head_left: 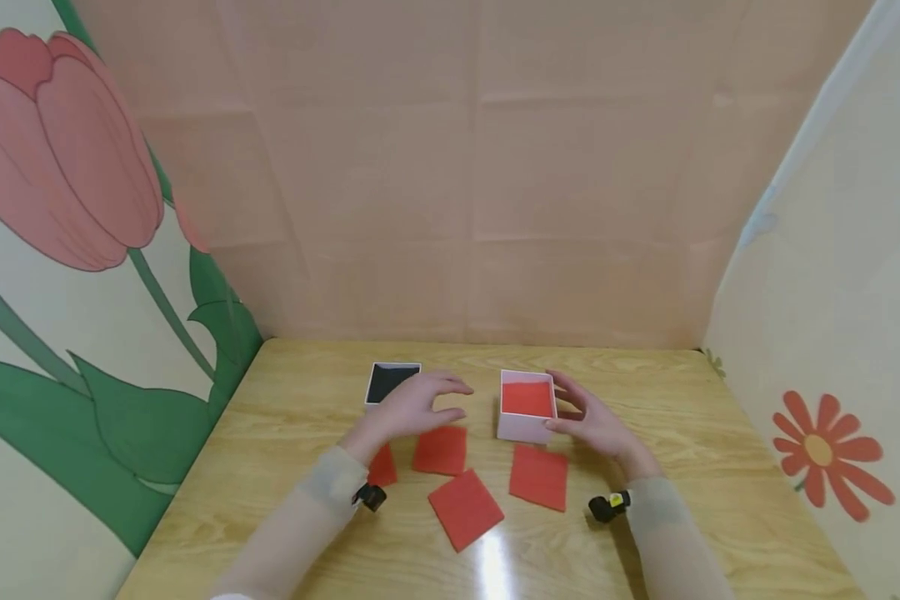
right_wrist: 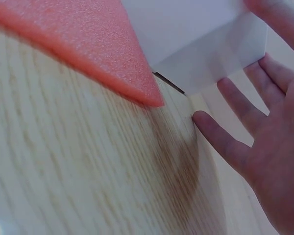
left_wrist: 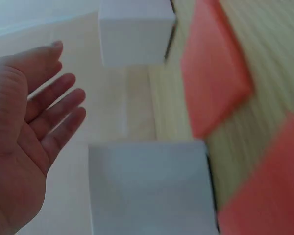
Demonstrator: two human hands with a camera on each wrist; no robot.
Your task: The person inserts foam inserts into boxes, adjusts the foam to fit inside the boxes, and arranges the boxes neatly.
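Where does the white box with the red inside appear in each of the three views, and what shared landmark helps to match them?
Head: the white box stands right of centre on the table, beside the right hand.
Left wrist: probably the blurred box at the top, beyond the left hand.
Right wrist: its white wall fills the top right.
Shared landmark: a red foam square beside the box.

White open box (head_left: 526,407), red foam sheet inside, upright on table, just behind one of four loose red squares (head_left: 539,476).

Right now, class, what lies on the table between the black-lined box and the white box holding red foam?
Head view: only the left hand, hovering over bare wooden table between black-lined box and white box.
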